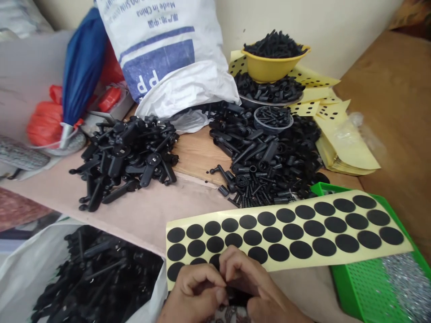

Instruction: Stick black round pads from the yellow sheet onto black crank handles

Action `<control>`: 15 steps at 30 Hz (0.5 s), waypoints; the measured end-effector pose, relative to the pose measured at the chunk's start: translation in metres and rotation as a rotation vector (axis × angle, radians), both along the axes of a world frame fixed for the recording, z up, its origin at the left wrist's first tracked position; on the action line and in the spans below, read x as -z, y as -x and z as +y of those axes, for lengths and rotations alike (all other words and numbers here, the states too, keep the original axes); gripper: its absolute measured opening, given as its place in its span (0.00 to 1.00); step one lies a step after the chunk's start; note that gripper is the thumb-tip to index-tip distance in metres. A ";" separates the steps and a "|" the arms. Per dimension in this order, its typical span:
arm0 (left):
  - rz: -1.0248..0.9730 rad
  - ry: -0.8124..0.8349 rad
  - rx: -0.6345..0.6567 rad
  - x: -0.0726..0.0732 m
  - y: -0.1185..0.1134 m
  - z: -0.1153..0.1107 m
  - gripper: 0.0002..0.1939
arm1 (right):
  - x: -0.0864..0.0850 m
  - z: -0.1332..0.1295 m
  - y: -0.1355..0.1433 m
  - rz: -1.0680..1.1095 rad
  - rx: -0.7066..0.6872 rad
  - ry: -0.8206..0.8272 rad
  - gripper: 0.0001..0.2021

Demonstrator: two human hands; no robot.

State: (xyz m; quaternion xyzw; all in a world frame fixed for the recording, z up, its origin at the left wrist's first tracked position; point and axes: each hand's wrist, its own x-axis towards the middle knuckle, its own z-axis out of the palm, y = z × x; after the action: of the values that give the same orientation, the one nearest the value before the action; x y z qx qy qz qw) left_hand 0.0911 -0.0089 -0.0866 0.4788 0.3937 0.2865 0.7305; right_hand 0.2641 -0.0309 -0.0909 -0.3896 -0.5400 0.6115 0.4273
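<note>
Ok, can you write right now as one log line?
left hand, right hand: at dark piece, mostly hidden | black-dot sheet: beyond hands | green basket: right

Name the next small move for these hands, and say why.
Probably settle the dark piece with the fingertips before reaching for a disc. The left hand and right hand are drawn close around it, while the sheet of black discs lies just beyond, partly hidden by the fingers.
</note>
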 end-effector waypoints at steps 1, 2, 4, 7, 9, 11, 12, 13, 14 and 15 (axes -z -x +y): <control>0.022 -0.002 -0.008 -0.002 0.003 0.002 0.12 | -0.001 0.000 -0.001 -0.026 0.005 -0.036 0.24; 0.060 -0.041 -0.020 -0.005 0.007 0.005 0.11 | -0.003 0.000 -0.003 -0.073 0.015 -0.085 0.23; 0.184 -0.236 -0.051 -0.015 0.016 0.017 0.09 | -0.007 0.002 -0.007 -0.230 0.054 -0.237 0.16; 0.416 -0.721 -0.121 -0.028 0.029 0.044 0.05 | -0.006 0.005 -0.011 -0.542 0.127 -0.516 0.05; 0.535 -1.026 -0.108 -0.030 0.033 0.064 0.05 | -0.002 0.005 -0.012 -0.705 0.144 -0.640 0.08; 0.605 -1.237 -0.029 -0.027 0.030 0.080 0.05 | 0.003 0.006 -0.011 -0.792 0.133 -0.683 0.09; 0.633 -1.308 0.030 -0.024 0.027 0.087 0.06 | 0.005 0.005 -0.011 -0.807 0.134 -0.693 0.09; 0.665 -1.361 0.091 -0.020 0.023 0.093 0.07 | 0.006 0.005 -0.011 -0.811 0.140 -0.697 0.09; 0.701 -1.404 0.150 -0.017 0.019 0.098 0.08 | 0.007 0.005 -0.010 -0.810 0.145 -0.696 0.08; 0.738 -1.439 0.203 -0.015 0.014 0.101 0.09 | 0.007 0.006 -0.010 -0.805 0.152 -0.697 0.08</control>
State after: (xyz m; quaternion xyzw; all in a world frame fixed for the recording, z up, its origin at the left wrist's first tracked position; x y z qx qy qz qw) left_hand 0.0774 0.0926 -0.0719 0.9278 0.2832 0.2257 0.0897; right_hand 0.2741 -0.0254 -0.0975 -0.4664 -0.8024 0.1655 0.3334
